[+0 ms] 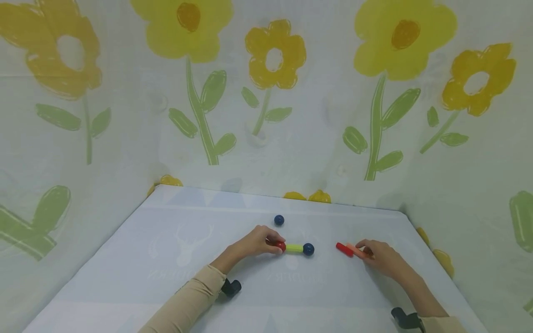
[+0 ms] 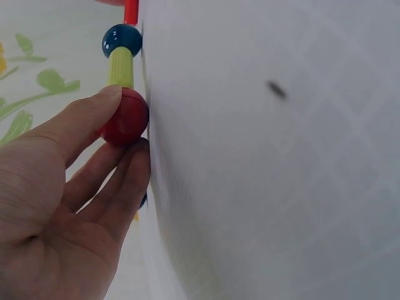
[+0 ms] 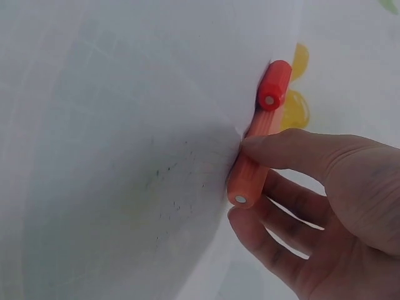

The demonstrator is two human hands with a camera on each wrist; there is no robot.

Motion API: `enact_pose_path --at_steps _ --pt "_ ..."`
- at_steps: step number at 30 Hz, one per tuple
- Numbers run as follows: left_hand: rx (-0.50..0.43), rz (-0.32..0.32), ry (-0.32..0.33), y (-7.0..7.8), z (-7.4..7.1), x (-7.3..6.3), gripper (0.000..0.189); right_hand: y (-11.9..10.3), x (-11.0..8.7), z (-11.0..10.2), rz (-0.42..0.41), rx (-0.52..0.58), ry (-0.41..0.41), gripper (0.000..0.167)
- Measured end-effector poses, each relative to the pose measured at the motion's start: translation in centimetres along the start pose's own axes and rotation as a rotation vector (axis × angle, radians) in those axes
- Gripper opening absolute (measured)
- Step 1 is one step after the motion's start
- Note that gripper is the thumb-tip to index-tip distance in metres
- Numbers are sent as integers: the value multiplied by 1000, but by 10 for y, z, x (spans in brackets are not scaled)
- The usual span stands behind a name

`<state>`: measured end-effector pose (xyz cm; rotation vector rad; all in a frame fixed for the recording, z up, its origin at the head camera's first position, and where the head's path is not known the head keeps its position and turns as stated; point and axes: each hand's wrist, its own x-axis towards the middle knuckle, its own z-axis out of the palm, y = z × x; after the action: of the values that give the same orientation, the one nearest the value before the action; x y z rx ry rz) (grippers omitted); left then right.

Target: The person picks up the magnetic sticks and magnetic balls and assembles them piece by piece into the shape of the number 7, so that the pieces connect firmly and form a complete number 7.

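Observation:
My left hand (image 1: 257,241) pinches a red ball (image 2: 127,119) between thumb and fingers. A yellow-green magnetic rod (image 1: 294,248) joins that ball to a dark blue ball (image 1: 308,249), all in one line low on the table. To the right, my right hand (image 1: 385,260) holds an orange magnetic rod (image 3: 250,178) between thumb and fingers; a round metal disc shows in its near end. A red magnetic rod (image 1: 344,249) lies against the orange one's far part, slightly offset. Whether those two rods are stuck together I cannot tell.
A second dark blue ball (image 1: 279,220) sits farther back on the white table (image 1: 125,268). Flower-printed curtain cloth (image 1: 308,115) rises behind the table and along both sides. Black camera mounts (image 1: 231,287) are worn at both wrists.

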<state>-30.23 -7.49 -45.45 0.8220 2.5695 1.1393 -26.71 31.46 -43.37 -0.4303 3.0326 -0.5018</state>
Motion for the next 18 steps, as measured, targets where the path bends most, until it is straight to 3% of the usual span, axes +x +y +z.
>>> enact_pose_path --at_steps 12,18 --pt "-3 18 5 0 -1 0 32 -8 4 0 1 -40 22 27" --pt "-3 22 4 -1 -1 -1 32 -8 1 0 -39 -31 52 27"
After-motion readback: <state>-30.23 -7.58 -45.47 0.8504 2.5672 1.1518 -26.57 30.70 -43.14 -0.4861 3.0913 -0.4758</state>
